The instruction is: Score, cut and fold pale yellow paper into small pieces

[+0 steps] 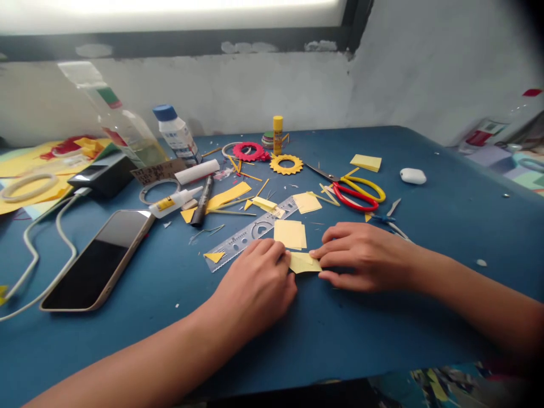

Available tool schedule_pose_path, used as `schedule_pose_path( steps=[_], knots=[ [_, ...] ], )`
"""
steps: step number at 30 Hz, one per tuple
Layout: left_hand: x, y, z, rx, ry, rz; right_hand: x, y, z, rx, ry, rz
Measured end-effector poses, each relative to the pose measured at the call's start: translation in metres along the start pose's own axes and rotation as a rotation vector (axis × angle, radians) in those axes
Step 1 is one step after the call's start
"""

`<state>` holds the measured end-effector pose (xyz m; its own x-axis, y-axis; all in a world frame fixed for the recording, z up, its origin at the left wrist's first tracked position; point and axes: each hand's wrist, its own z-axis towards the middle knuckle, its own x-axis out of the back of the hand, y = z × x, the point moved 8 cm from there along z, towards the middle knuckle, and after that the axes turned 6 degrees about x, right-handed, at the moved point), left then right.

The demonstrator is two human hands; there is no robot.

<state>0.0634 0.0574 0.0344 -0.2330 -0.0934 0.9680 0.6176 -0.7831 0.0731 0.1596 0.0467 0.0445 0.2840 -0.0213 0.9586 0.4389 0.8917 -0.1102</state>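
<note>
A small piece of yellow paper (304,263), partly folded over, lies between my two hands. My left hand (266,275) is closed on its left edge; the fingertips are mostly hidden. My right hand (361,258) pinches its right edge between thumb and fingers. Just beyond it sits a small stack of pale yellow paper squares (289,233). A clear plastic ruler (250,235) slants behind my left hand, with a yellow paper triangle (215,257) on its near end. More yellow squares (306,203) rest at the ruler's far end.
Red-and-yellow-handled scissors (357,190) lie beyond my right hand. A phone (100,260), glue bottle (174,202), black marker (203,201) and paper scraps are on the left. Farther back stand a glue stick (277,136), a blue-capped bottle (176,133) and a yellow paper ring (287,164). A white earbud case (412,176) is at right.
</note>
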Motion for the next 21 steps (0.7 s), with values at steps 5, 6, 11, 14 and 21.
schedule_pose_path(
  steps=[5,6,11,14,21],
  knots=[
    [0.000,-0.010,0.004,-0.082,0.038,-0.037,-0.003,-0.003,0.009,-0.097,0.072,-0.111],
    [0.001,-0.008,0.005,-0.110,0.062,-0.008,-0.005,-0.005,0.012,-0.086,0.090,-0.128],
    [0.005,0.004,0.002,-0.170,0.140,0.027,-0.001,-0.004,0.009,0.001,0.185,-0.119],
    [0.005,0.006,0.001,-0.150,0.128,-0.117,0.001,0.005,0.002,0.061,0.153,-0.030],
    [-0.006,-0.001,0.005,-0.249,-0.037,-0.379,-0.006,0.025,-0.003,-0.034,0.024,0.271]
  ],
)
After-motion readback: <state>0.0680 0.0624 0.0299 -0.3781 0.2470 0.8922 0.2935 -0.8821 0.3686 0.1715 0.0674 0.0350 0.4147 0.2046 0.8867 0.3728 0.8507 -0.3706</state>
